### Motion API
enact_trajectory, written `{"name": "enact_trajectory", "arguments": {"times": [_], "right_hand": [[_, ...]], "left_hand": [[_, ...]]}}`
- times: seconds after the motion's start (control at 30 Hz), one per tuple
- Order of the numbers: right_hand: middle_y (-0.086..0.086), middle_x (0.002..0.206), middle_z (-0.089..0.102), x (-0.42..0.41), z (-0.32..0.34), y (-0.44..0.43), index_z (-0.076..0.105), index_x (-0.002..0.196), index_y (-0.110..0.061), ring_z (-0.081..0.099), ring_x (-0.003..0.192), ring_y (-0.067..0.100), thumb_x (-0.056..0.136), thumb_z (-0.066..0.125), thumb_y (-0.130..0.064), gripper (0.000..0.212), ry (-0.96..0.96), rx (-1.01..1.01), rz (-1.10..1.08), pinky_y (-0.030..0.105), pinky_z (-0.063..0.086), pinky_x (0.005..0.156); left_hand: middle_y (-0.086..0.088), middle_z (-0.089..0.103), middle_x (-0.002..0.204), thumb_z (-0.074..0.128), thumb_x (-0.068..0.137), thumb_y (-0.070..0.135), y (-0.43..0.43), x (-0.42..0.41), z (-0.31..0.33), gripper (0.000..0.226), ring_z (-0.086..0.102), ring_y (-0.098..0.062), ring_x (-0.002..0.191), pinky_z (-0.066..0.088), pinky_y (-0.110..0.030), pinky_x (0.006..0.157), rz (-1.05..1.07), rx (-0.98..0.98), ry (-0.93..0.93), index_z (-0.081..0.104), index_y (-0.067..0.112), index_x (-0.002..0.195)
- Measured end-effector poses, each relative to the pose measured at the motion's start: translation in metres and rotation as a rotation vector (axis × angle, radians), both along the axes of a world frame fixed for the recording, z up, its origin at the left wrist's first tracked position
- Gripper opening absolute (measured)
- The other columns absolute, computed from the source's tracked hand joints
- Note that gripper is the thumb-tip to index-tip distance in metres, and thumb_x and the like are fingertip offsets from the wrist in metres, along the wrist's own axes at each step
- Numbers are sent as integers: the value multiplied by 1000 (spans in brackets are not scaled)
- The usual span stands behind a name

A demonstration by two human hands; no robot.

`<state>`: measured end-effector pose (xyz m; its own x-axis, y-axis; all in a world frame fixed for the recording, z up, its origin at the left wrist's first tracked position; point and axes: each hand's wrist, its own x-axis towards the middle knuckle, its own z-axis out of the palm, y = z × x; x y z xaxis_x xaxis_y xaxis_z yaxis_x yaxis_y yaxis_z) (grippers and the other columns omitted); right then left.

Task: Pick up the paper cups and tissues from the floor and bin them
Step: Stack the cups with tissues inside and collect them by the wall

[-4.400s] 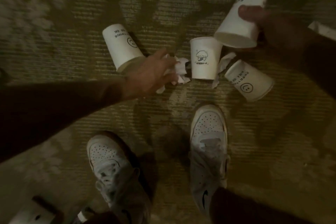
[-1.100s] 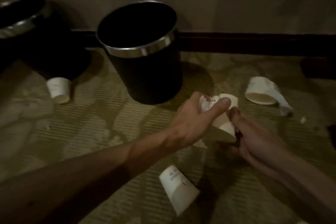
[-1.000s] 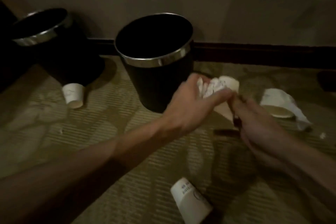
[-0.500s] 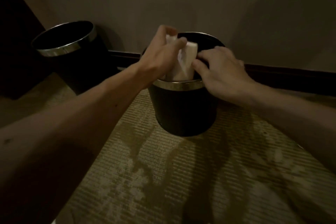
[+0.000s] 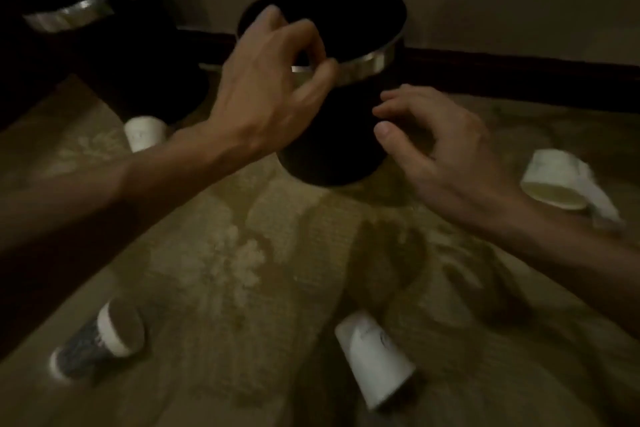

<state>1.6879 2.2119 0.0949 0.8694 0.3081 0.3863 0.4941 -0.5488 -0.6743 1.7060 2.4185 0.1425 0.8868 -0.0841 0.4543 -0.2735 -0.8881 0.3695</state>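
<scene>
Near the black bin at twelve o'clock, the left hand is loosely curled and the right hand spread, both empty. Not yet binned, on the carpet: ten o'clock cup, seven o'clock cup, six o'clock cup, three o'clock cup touching a tissue.

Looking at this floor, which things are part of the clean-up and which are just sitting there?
Clean-up: far cup, patterned cup, near cup, right cup, tissue beside it, middle bin to drop them in.
Just there: left bin, skirting board, carpet.
</scene>
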Motion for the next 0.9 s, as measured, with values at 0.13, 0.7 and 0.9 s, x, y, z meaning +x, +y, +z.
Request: {"name": "enact_trajectory", "arguments": {"times": [0.13, 0.7, 0.9], "right_hand": [[-10, 119, 59, -64, -38, -27, 62, 122, -21, 51, 109, -2, 98, 56, -34, 28, 169, -68, 35, 11, 39, 91], [-6, 127, 56, -172, -131, -35, 47, 139, -22, 57, 105, 8, 77, 78, -50, 75, 1023, -62, -6, 30, 53, 87], [-13, 119, 57, -198, -135, -28, 53, 135, -26, 56, 100, 2, 76, 80, -45, 68, 1003, -173, 117, 20, 45, 78]], "left_hand": [[13, 48, 72, 62, 92, 35, -30, -68, -23, 16, 47, 1, 63, 36, -14, 57, -209, -43, 274, 59, 21, 85], [3, 67, 83, 64, 93, 42, -55, -171, -155, 18, 64, -6, 69, 53, -22, 56, -58, -402, 1284, 68, 26, 101], [5, 65, 93, 66, 93, 38, -28, -211, -145, 26, 62, -8, 76, 48, -23, 58, -46, -212, 1335, 62, 21, 113]]}}
